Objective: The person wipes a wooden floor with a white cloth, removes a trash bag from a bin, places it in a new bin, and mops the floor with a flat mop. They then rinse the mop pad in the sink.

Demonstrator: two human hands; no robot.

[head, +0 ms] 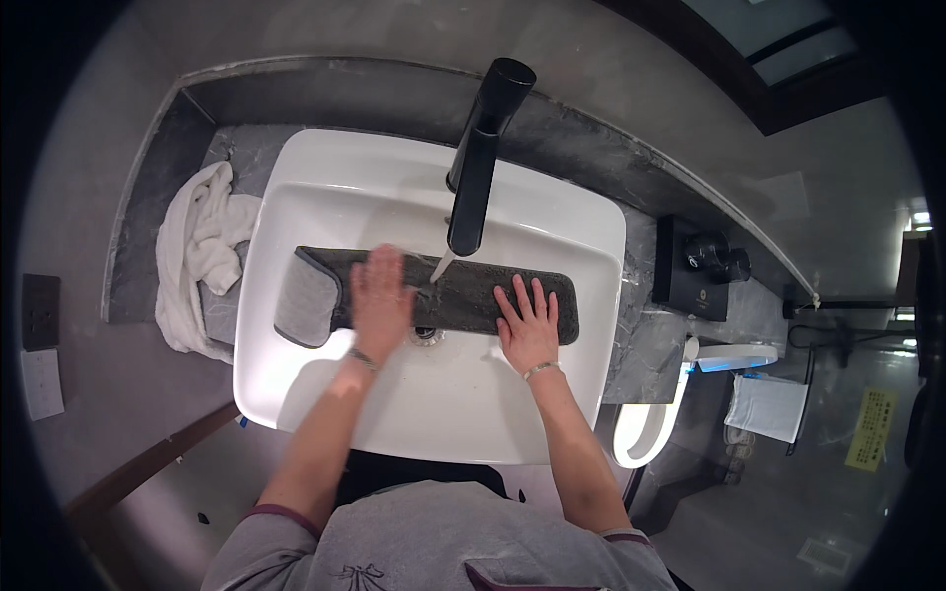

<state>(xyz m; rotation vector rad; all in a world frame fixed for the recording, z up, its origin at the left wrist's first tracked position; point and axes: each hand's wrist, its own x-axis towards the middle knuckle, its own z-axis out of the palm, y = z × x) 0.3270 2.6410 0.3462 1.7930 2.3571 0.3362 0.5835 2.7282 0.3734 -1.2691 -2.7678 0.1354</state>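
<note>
A long dark grey cloth pad (pixel 462 295) lies across the white washbasin (pixel 458 399), its left end folded over to show a lighter grey side. My left hand (pixel 382 303), somewhat blurred, is flat on the pad left of the middle. Near the pad's right end my right hand (pixel 528 321) rests palm down with its fingers spread. Between the hands, a thin stream of water falls from the black faucet (pixel 473 185) onto the pad. The metal drain (pixel 426 336) shows partly below the pad's lower edge.
A crumpled white towel (pixel 196 258) lies on the grey stone counter left of the basin. On the counter's right side, a black tray (pixel 687 292) holds dark cups (pixel 713 255). Farther right are a toilet with its lid raised (pixel 650 428) and a hanging white towel (pixel 768 406).
</note>
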